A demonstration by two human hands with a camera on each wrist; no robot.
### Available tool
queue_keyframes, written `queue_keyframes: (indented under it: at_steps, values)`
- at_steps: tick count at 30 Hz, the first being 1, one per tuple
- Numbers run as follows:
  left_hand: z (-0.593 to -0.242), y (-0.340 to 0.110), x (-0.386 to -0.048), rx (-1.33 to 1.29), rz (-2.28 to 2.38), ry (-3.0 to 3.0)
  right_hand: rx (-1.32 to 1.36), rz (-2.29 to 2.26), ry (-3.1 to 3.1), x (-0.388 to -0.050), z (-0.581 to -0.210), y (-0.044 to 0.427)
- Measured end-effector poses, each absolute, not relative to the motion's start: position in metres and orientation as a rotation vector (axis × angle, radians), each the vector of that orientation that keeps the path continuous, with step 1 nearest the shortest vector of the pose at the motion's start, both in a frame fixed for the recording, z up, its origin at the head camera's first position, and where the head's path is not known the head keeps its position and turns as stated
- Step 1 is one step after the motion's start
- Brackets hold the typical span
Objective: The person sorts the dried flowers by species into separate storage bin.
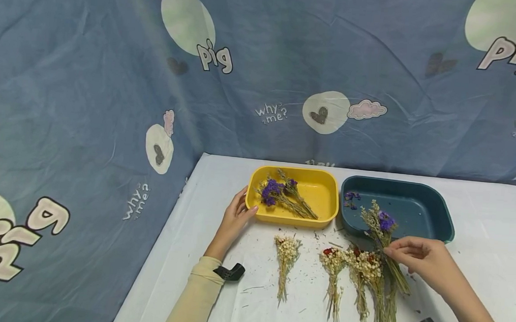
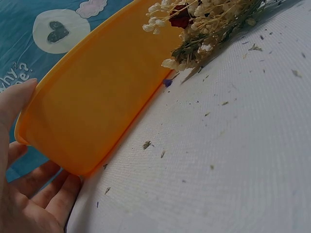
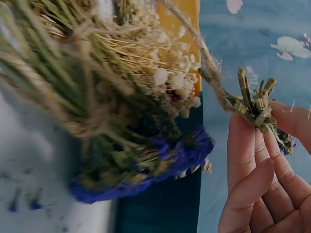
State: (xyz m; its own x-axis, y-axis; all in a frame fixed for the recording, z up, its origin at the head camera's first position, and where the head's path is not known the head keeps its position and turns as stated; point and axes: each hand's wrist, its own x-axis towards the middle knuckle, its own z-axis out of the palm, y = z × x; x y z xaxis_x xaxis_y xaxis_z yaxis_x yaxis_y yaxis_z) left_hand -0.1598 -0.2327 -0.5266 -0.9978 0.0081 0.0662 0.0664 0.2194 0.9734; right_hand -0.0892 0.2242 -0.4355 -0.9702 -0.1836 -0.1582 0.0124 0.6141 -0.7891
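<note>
My left hand (image 1: 235, 218) holds the left end of a yellow tray (image 1: 294, 221), its thumb by the front corner. In the left wrist view its fingers (image 2: 63, 196) lie against the tray's outer wall. Two dried bunches with purple flowers (image 1: 272, 190) lie inside that tray. My right hand (image 1: 426, 262) pinches the stems of a purple-topped dried flower bunch (image 1: 386, 223) at the dark blue tray's front edge. In the right wrist view, cut stem ends (image 3: 260, 104) show between thumb and fingers. Cream and red dried bunches (image 1: 333, 264) lie just below and beside the held one.
The dark blue tray (image 1: 418, 217) stands right of the yellow one, with loose purple petals (image 1: 351, 198) at its left end. A lone cream bunch (image 1: 285, 261) lies before the yellow tray. Plant crumbs litter the white table (image 1: 249, 298). A blue printed cloth (image 1: 250, 136) hangs behind.
</note>
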Motion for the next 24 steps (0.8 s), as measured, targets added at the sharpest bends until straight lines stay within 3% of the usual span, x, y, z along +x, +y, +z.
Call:
queue_keyframes:
  at_steps: [14, 24]
  values:
    - [-0.527, -0.232, -0.16, -0.065, -1.918, -2.42, -0.388, -1.224, 2.659, -0.133, -0.417, 0.194]
    - [-0.525, -0.232, -0.16, -0.06, -1.923, -2.417, -0.386, -1.175, 2.612, -0.161, -0.413, 0.176]
